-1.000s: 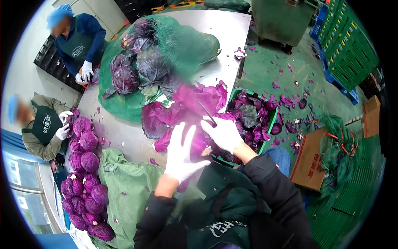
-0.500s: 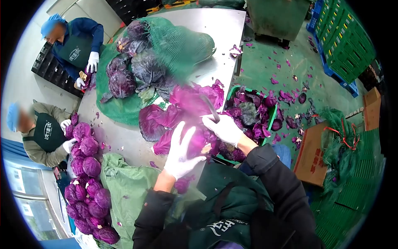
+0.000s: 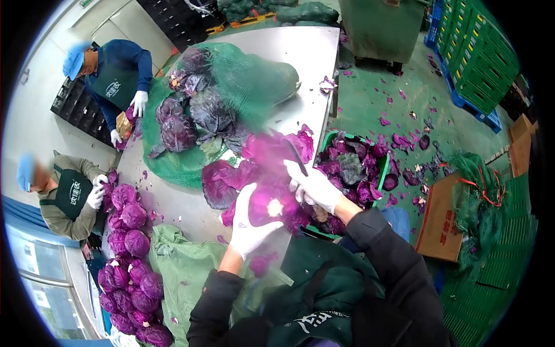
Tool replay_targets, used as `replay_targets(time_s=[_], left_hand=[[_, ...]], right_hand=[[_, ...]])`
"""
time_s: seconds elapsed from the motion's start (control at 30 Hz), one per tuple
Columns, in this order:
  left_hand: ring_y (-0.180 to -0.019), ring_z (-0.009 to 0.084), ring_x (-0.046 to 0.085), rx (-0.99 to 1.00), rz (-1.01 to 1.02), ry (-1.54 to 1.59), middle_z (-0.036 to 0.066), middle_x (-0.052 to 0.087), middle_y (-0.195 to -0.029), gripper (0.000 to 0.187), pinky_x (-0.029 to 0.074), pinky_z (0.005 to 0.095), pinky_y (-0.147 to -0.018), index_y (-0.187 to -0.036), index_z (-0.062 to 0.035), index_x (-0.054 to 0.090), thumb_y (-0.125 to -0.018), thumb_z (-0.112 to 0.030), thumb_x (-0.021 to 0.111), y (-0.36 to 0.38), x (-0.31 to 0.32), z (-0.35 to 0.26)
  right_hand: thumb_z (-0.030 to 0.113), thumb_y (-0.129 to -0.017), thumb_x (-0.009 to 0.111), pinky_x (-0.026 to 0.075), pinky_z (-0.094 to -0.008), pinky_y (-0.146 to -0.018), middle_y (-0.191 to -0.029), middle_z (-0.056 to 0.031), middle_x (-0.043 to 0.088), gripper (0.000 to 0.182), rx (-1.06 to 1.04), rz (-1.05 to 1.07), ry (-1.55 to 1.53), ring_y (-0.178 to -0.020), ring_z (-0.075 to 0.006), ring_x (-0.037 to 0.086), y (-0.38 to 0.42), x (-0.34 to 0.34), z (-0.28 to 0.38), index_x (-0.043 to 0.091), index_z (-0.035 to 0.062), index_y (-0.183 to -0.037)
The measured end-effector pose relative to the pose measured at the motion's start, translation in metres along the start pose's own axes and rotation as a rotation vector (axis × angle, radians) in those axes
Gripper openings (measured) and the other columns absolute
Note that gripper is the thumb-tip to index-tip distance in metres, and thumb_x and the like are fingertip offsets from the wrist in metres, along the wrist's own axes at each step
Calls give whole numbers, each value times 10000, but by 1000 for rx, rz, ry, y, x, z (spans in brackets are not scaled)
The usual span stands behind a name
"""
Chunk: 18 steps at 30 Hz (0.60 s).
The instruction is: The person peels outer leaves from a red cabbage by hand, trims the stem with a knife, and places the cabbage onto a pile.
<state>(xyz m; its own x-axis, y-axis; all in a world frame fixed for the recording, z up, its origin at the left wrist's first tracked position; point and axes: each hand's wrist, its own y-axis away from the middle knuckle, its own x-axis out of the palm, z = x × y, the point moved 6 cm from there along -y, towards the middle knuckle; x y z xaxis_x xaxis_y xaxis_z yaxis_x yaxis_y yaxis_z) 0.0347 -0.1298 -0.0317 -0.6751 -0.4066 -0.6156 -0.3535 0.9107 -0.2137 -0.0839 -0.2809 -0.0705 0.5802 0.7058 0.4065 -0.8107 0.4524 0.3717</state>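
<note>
My gloved left hand (image 3: 252, 230) grips a purple cabbage (image 3: 263, 199) from its left side, thumb and fingers spread around it. The pale cut stem of the cabbage faces up toward me. In my gloved right hand (image 3: 318, 189) is a knife (image 3: 296, 157), its dark blade pointing up and away, just right of the cabbage. Loose purple outer leaves (image 3: 219, 184) lie on the metal table beyond my left hand. A blurred patch covers part of the leaves behind the cabbage.
A green crate (image 3: 384, 168) full of leaves stands at right. Untrimmed cabbages (image 3: 178, 133) lie on green netting (image 3: 156, 165); trimmed ones (image 3: 136, 243) are piled at left by a green sack (image 3: 182, 260). Two co-workers (image 3: 115, 87) stand across the table. Leaf scraps litter the floor.
The cabbage has turned, so its white stem end now shows more fully. My right hand and the knife have shifted slightly. The whole view has moved a little.
</note>
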Motion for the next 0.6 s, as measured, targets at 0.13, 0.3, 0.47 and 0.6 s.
replay_targets(time_s=[0.13,0.3,0.47,0.6], left_hand=[[-1255,273,451,-300,-126,451,163,449,-1350,1021,369,407,-1076,-1476,-44,265,-657,-142,866,11,15,30],[-1286,302,394,-179,-53,20,182,371,-1376,1018,329,429,-1094,-1478,-51,270,-668,-214,865,5,7,-4],[-1326,326,366,-22,-13,-181,198,361,-1405,1018,312,427,-1113,-1462,-24,278,-663,-253,866,4,15,-10],[-1354,322,351,-84,32,-78,196,348,-1442,1016,307,425,-1125,-1463,-14,270,-670,-248,861,0,17,-7]], right_hand=[[178,-950,554,501,-281,-711,-919,-87,578,419,-362,-274,471,-773,-136,581,15,-6,-7,477,5,-1324],[234,-994,437,511,-365,-795,-1106,-211,617,495,-277,-269,752,-899,-310,639,60,16,-19,346,77,-1455],[324,-1003,423,521,-382,-640,-828,-164,669,589,-396,-356,1182,-709,-313,657,75,28,-23,246,100,-1518],[306,-1000,432,489,-358,-501,-683,-98,626,608,-421,-410,1177,-553,-247,621,81,37,-22,213,101,-1530]])
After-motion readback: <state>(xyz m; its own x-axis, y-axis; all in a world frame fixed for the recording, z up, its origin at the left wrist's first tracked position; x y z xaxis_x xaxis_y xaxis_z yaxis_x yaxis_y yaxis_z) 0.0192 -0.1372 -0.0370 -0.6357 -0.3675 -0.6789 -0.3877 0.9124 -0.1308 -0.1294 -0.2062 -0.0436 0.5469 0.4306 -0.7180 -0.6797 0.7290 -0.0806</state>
